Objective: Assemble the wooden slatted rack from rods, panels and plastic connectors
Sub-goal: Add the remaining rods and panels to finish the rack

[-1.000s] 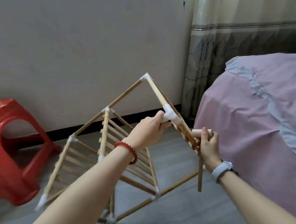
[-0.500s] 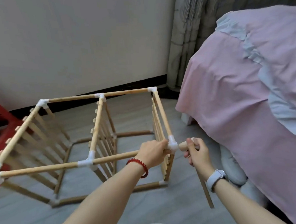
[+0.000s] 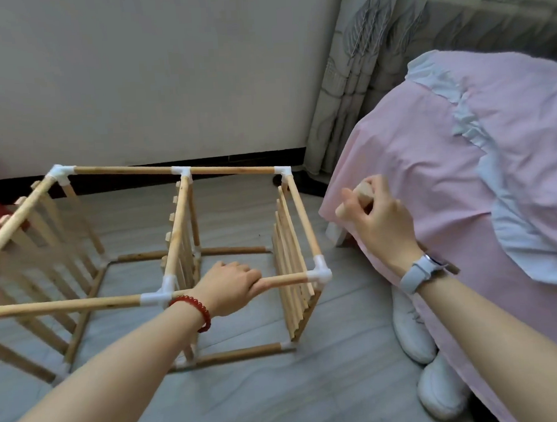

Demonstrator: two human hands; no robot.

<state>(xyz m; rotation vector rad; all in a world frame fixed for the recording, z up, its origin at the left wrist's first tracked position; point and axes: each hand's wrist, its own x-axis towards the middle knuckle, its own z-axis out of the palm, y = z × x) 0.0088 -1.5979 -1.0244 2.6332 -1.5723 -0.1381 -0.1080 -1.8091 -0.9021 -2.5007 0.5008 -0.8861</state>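
The wooden rack stands upright on the floor, just beside the bed. It looks almost built, with slatted panels joined by white plastic connectors. Your left hand grips the near top rod and keeps the rack steady. Your right hand is up over the bed's pink cover, apart from the rack, and holds a wooden piece; it may be a loose rod, but your fingers hide most of it. Next, I think you need to find the open socket where it fits and push it in straight.
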